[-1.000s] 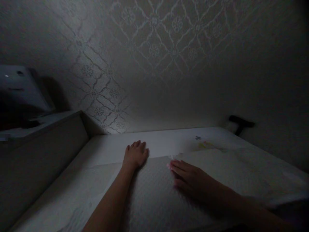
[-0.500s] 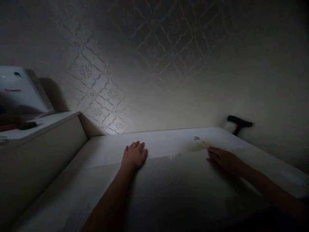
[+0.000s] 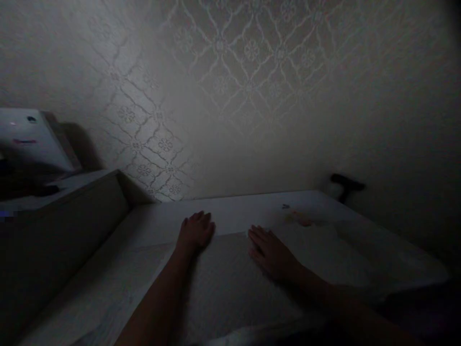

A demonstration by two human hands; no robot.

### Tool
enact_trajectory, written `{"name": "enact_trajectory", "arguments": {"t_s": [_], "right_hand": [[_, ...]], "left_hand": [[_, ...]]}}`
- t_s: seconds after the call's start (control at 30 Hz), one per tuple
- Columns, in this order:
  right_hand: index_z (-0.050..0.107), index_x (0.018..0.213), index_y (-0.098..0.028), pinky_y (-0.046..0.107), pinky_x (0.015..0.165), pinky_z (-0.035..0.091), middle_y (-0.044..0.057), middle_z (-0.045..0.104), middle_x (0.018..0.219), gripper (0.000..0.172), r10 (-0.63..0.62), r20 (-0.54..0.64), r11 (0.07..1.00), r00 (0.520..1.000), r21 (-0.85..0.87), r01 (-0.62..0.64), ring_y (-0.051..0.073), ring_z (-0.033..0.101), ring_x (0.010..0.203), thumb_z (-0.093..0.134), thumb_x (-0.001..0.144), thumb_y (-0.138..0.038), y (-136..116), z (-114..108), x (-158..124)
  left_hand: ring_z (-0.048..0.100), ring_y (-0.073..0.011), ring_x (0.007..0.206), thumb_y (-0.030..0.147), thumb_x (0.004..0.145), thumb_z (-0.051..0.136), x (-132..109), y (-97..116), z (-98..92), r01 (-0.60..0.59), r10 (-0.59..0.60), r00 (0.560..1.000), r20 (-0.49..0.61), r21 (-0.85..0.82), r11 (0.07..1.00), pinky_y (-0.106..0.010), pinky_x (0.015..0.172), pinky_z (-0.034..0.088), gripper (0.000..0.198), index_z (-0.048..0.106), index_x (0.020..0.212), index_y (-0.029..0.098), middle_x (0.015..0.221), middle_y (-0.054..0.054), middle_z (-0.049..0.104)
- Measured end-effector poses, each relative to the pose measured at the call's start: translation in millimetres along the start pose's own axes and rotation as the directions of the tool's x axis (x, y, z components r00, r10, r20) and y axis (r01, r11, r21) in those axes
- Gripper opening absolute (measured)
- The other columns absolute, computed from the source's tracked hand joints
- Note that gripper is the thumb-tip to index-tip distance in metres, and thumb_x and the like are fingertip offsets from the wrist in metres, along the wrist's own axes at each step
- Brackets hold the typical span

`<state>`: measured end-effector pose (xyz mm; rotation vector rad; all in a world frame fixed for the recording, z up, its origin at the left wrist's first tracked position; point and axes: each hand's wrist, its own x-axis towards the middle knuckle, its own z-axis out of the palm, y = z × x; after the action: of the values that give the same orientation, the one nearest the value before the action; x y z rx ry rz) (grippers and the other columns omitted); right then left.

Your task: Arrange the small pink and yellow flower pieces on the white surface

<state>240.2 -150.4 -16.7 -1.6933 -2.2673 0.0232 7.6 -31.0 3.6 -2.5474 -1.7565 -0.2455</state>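
Note:
A pale, thin sheet lies over the white tabletop, its far edge running behind my hands. My left hand rests on that far edge, left of centre, fingers slightly spread and nothing in them. Flat on the sheet to the right of centre is my right hand, with its fingers stretched out to the left. Beyond it, small coloured marks show on the tabletop near a small dark mark. The light is dim and fine details are hard to see.
At the left, a raised cabinet carries a white box and a dark object. A black T-shaped handle stands by the right back edge. Behind everything rises a patterned wall.
My right hand has moved left across the sheet, toward my left hand. The left hand has barely moved. The sheet looks more rumpled at the right, and the view is slightly shifted.

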Motion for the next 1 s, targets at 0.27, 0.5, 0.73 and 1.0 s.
{"name": "enact_trajectory", "arguments": {"t_s": [0.27, 0.5, 0.73, 1.0], "right_hand": [[0.051, 0.138, -0.012, 0.041, 0.116, 0.024, 0.011, 0.045, 0.147, 0.049, 0.079, -0.015, 0.995, 0.997, 0.061, -0.078, 0.023, 0.036, 0.139, 0.037, 0.095, -0.032, 4.3, -3.1, 6.0], [0.049, 0.140, -0.010, 0.040, 0.116, 0.022, 0.012, 0.041, 0.150, 0.050, 0.209, -0.019, 0.978, 0.978, -0.002, -0.209, 0.023, 0.033, 0.140, 0.033, 0.097, -0.032, -0.1, 0.7, 11.9], [0.040, 0.146, -0.012, 0.046, 0.115, 0.019, 0.012, 0.034, 0.154, 0.056, 0.327, 0.034, 0.943, 0.944, -0.080, -0.324, 0.027, 0.027, 0.142, 0.030, 0.098, -0.039, -5.6, -2.7, 8.9], [0.033, 0.149, -0.013, 0.047, 0.115, 0.016, 0.011, 0.028, 0.157, 0.058, 0.378, 0.063, 0.922, 0.924, -0.115, -0.369, 0.028, 0.023, 0.144, 0.024, 0.099, -0.039, -10.0, -2.0, -0.1]], "left_hand": [[0.043, -0.0264, 0.132, 0.038, 0.098, 0.026, -6.9, 9.4, -6.1, 0.032, -0.032, 0.999, 0.003, 0.049, 0.998, -0.047, 0.107, 0.033, 0.046, 0.048, 0.135, 0.020, 0.146, -0.013, 0.045], [0.052, -0.0327, 0.122, 0.039, 0.095, 0.034, -37.0, 38.7, -22.5, 0.092, -0.099, 0.987, 0.123, 0.061, 0.994, -0.055, 0.095, 0.042, 0.043, 0.055, 0.127, 0.021, 0.136, -0.015, 0.054], [0.024, -0.0318, 0.143, 0.046, 0.098, 0.023, -81.2, 52.4, -6.2, 0.121, -0.122, 0.992, 0.045, 0.014, 0.993, -0.058, 0.113, 0.020, 0.058, 0.034, 0.147, 0.018, 0.156, -0.013, 0.027], [0.030, -0.0317, 0.141, 0.045, 0.098, 0.026, -80.9, 51.7, -6.7, 0.107, -0.107, 0.994, 0.003, -0.005, 0.994, -0.058, 0.112, 0.023, 0.056, 0.040, 0.144, 0.016, 0.154, -0.014, 0.033]]}}
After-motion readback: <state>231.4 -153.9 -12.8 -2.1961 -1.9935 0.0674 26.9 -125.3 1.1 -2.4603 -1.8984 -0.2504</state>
